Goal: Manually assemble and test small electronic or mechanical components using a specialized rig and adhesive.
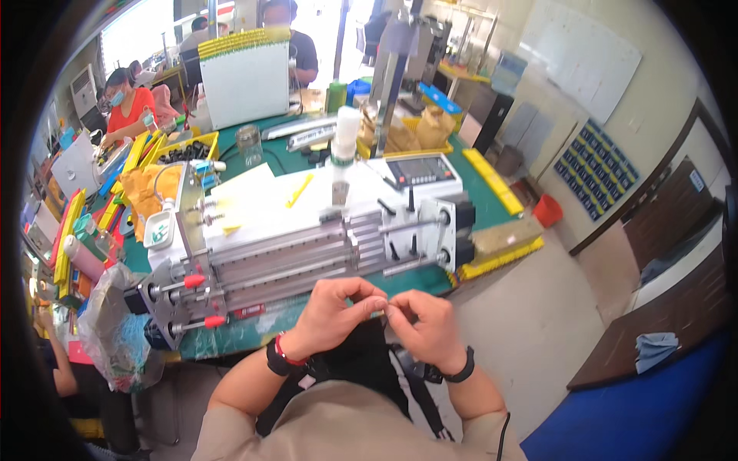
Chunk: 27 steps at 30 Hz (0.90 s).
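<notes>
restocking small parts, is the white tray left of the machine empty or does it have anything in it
Not empty: small teal pieces lie in the white tray, visible inside its rim.

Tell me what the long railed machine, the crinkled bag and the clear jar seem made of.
Railed machine: metal, perhaps aluminium, satin grey with silvery highlights. Crinkled bag: likely thin plastic film, shiny and see-through. Clear jar: smooth and transparent, so glass or clear plastic.
</notes>
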Tool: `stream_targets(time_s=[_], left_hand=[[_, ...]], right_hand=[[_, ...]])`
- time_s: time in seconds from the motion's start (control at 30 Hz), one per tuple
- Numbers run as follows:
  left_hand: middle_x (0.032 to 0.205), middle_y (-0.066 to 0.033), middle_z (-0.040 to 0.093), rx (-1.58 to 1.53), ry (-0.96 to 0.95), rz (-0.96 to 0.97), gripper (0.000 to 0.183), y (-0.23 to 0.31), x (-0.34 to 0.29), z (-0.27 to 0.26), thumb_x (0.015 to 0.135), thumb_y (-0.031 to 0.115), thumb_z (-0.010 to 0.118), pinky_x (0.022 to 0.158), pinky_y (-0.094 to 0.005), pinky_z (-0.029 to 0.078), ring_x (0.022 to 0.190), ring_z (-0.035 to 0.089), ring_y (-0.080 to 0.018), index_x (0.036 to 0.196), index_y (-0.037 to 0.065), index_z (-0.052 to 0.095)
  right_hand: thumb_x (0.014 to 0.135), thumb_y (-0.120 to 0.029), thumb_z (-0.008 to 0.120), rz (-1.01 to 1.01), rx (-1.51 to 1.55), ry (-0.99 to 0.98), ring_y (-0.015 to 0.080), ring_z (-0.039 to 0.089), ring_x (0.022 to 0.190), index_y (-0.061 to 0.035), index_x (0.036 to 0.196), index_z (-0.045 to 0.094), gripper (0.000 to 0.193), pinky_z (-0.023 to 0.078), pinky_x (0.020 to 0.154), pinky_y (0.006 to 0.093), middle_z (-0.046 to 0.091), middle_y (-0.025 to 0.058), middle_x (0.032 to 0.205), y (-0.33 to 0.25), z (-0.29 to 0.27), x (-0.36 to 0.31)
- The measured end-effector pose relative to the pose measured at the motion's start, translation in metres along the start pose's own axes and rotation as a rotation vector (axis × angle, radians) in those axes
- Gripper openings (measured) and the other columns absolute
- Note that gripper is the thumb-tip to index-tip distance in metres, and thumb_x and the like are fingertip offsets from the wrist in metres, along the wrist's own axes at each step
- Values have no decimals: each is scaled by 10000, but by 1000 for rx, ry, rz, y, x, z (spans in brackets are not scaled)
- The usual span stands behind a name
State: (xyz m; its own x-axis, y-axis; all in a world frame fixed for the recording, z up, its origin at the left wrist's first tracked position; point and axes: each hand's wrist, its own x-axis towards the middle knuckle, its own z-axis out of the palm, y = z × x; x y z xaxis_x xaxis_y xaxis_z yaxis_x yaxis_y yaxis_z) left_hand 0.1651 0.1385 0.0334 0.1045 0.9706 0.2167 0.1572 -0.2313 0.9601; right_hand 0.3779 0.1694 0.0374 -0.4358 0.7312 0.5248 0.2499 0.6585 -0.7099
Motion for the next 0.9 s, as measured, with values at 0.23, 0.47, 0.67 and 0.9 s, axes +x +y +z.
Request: stream_targets(time_s=[0.23,0.47,0.67,0.9], left_hand=[[1020,-65,776,-653,1,-199,242,-37,26,19,1076,183,717,711,-258,539,802,660,-84,1203,-23,725],[1415,-176,666,-730,-7,-45,406,-35,45,30,1109,165,635,1135,-371,500,1297,649,-223,1454,-39,575],[1578,-237,530,-976,-32,-232,563,-34,71,56,1129,171,591,1255,-412,391,1476,511,-268,1586,-105,411],[901,-11,651,-1341,-251,-210,356,-32,53,20,1126,238,614,875,-323,498,901,624,-175,1375,-14,598]], right_hand=[[991,-80,726,140,-81,322,125,632,605,-2,897,690,127,511,581,314,670,55,713,35,11,50],[1020,-143,708,262,-228,565,129,649,642,34,940,679,196,527,619,330,695,80,722,100,3,100],[1065,-73,668,401,186,429,74,639,669,5,957,650,135,507,606,241,691,17,791,54,10,53],[1104,-103,606,449,561,504,168,706,798,-4,1019,613,130,597,791,342,706,90,897,14,-11,11]])
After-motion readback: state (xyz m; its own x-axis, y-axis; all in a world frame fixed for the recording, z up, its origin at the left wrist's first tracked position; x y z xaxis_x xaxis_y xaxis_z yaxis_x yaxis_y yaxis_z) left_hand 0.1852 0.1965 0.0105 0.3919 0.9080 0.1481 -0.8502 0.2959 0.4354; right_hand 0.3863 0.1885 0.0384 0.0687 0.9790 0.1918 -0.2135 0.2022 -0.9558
